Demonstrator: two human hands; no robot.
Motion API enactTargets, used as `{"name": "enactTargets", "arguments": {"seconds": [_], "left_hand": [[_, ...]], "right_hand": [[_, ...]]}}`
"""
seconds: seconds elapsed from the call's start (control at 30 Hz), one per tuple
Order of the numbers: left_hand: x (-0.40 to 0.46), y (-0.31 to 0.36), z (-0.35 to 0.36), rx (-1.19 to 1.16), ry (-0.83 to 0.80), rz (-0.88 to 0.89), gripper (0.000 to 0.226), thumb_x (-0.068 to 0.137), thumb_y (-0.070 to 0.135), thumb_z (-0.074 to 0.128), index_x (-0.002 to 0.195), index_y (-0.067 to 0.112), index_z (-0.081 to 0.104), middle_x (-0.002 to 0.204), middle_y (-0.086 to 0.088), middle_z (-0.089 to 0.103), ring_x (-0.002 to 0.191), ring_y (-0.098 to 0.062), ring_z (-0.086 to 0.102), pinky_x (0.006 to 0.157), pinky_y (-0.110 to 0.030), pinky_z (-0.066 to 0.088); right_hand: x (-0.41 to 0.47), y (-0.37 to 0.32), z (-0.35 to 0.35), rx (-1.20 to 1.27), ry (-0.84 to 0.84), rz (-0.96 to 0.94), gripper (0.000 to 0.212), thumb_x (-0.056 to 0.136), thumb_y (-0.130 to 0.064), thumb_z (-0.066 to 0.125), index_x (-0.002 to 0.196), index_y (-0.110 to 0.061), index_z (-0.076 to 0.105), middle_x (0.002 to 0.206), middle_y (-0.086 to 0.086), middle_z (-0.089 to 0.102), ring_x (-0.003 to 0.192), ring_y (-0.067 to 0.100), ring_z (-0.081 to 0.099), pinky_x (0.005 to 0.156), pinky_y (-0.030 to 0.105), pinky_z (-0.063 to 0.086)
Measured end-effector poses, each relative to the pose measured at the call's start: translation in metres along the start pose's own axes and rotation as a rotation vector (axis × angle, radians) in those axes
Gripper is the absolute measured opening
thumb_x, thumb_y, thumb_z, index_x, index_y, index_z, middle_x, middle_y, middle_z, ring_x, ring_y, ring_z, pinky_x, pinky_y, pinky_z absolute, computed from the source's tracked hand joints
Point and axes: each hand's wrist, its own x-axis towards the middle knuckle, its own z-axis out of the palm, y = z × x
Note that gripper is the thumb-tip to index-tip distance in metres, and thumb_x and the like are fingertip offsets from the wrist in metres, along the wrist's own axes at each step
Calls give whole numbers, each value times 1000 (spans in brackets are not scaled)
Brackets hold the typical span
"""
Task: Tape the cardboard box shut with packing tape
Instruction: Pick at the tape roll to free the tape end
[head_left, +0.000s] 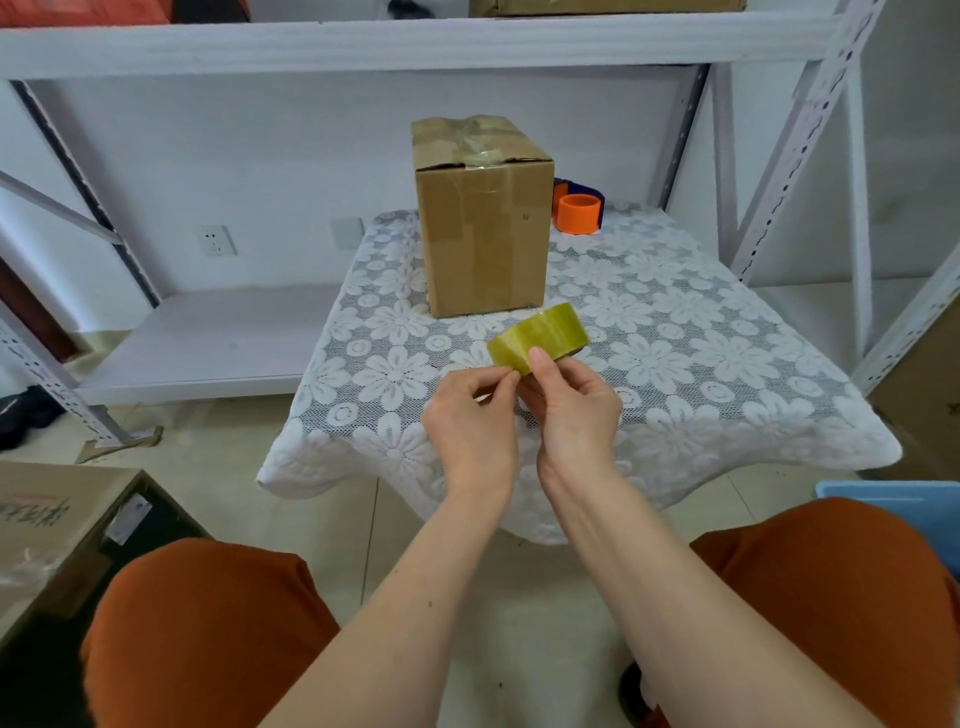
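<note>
A brown cardboard box (483, 218) stands upright at the back of the small table, its top flaps closed with clear tape strips across them. In front of it I hold a yellowish roll of packing tape (537, 338) above the table. My right hand (571, 405) grips the roll from below, thumb on its outer face. My left hand (475, 421) pinches at the roll's left edge with thumb and forefinger, where the tape end seems to lie.
A lace flower-pattern cloth covers the table (701, 364). An orange and blue tape dispenser (579, 208) sits behind the box to the right. White metal shelving (208, 338) surrounds the table. Another carton (47, 525) stands at my lower left, a blue bin (909, 499) at right.
</note>
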Motion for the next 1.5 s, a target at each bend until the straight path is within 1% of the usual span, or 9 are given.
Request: {"name": "enactTargets", "arguments": {"seconds": [0.23,0.37,0.5,0.6,0.7,0.9,1.1,1.3,1.5], "left_hand": [[5,-4,-2,-5,-80,-1,6,83,11,68,83,16,65,93,-1,64,81,-1,57,68,0,39],[7,-8,-3,72,-153,115,3,87,12,62,85,13,62,104,-1,52,88,-4,54,72,-8,45],[12,-9,-3,91,-173,156,3,85,10,62,82,9,62,108,-4,48,84,7,52,76,-17,49],[13,-8,-1,104,-160,151,3,83,9,62,81,10,60,105,-5,50,87,-8,55,83,-28,51],[12,-8,-1,115,-143,129,3,83,9,61,80,10,58,98,-4,51,82,-6,51,82,-27,47],[12,-7,-2,72,-140,42,7,83,12,60,77,14,57,90,-2,58,88,-20,55,80,-30,45],[11,-5,-1,49,-101,10,4,84,14,58,80,13,57,89,-7,63,84,-20,57,75,-31,47],[6,2,-3,27,-117,76,10,88,10,59,82,16,52,75,7,57,69,-9,56,66,-21,47],[8,4,-6,-105,-152,-4,13,87,4,59,90,16,54,84,2,62,75,-23,63,73,-32,56]], "right_hand": [[1,0,-1,17,-8,35,19,83,-5,67,66,-5,59,68,10,63,71,24,63,73,30,56],[1,0,-1,-1,-17,54,15,84,-6,67,70,-2,60,73,16,61,76,29,60,78,37,55],[0,-1,0,2,-15,65,19,84,-7,67,66,-4,60,70,15,60,74,29,58,82,45,53],[0,-2,0,-3,-20,75,20,84,-6,67,65,-5,61,68,12,62,72,26,60,79,41,53],[0,-2,0,-12,-28,80,17,84,-6,67,67,-4,62,73,14,63,76,28,61,78,39,53],[-1,-5,-2,22,-52,119,9,85,-6,65,79,1,65,80,16,68,74,26,67,73,31,58],[-4,-10,-1,53,-53,150,10,86,-6,64,78,0,64,77,13,69,72,22,69,72,28,59],[-2,-13,-1,81,-27,158,12,86,-6,64,75,-1,63,77,14,69,72,21,68,67,24,59],[-5,-17,1,68,-30,156,13,86,-6,64,75,0,63,71,11,68,61,17,65,56,20,55]]}}
